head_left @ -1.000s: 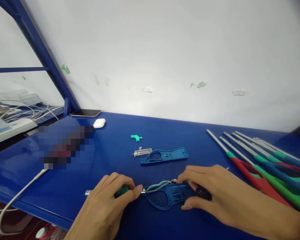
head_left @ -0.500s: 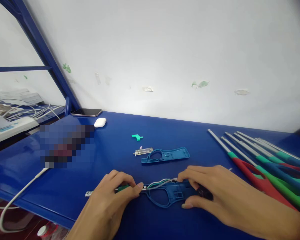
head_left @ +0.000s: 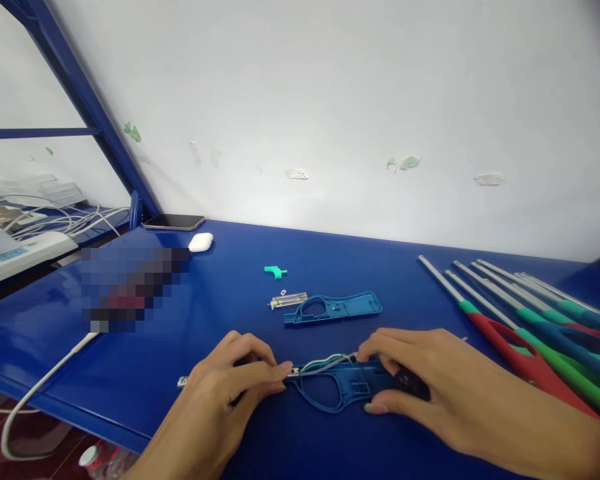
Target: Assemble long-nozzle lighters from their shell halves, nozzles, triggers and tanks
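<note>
In front of me lies the blue half shell of a long-necked lighter (head_left: 353, 389), its loop-shaped trigger opening facing left. My left hand (head_left: 235, 383) is closed, thumb and fingers pinching the metal lighter tube (head_left: 295, 371) at the shell's left end; the tube's far end shows left of the hand. White, green and grey wires (head_left: 325, 362) run along the shell's upper edge. My right hand (head_left: 420, 377) curls round a dark-handled tool (head_left: 411, 383), mostly hidden by the palm. Its index fingertip touches the wires' right end, and its thumb rests by the shell's lower edge.
Behind the hands lie the other blue half shell (head_left: 350, 305), a clear gas tank (head_left: 289, 301) and a green trigger (head_left: 276, 272). Several assembled lighters (head_left: 525, 353) lie at right. A white earphone case (head_left: 201, 242), a phone (head_left: 174, 221) and a white cable (head_left: 35, 397) are at left.
My left hand has shifted slightly right, with the tube's left end moving the same way. The green part seen between its fingers is now hidden. My right hand stays almost in place.
</note>
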Motion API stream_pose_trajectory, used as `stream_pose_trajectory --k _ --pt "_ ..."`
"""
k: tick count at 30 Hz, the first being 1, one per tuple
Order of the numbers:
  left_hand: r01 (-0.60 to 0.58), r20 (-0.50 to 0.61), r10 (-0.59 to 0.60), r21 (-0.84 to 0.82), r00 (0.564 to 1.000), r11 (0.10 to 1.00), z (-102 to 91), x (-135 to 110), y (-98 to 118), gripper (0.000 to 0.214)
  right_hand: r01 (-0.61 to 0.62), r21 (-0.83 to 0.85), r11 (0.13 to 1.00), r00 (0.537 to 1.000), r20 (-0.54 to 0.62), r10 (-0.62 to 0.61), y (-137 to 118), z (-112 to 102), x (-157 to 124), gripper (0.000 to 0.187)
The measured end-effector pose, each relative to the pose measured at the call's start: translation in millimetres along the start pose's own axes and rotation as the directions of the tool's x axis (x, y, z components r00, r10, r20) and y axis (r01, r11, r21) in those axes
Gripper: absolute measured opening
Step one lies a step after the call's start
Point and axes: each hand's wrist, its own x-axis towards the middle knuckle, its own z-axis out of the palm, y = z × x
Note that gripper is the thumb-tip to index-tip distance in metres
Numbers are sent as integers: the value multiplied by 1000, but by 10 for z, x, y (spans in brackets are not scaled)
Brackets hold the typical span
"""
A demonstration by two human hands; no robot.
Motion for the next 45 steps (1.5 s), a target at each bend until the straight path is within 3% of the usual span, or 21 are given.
stream_pose_trajectory --k 9,27,37,45 --pt "-44 -5 44 20 999 999 -88 48 -36 32 -21 36 999 1000 16 21 28 12 24 31" --pt "-87 -4 88 118 996 989 -5 -33 -114 31 9 -14 1000 1000 5 -9 34 6 0 35" --pt "-119 6 119 56 993 991 -22 24 -27 27 13 -48 999 1000 -16 -14 43 25 3 37" --pt "-53 11 53 40 999 998 -25 31 -43 26 11 -59 998 1000 -8 -11 79 39 11 37"
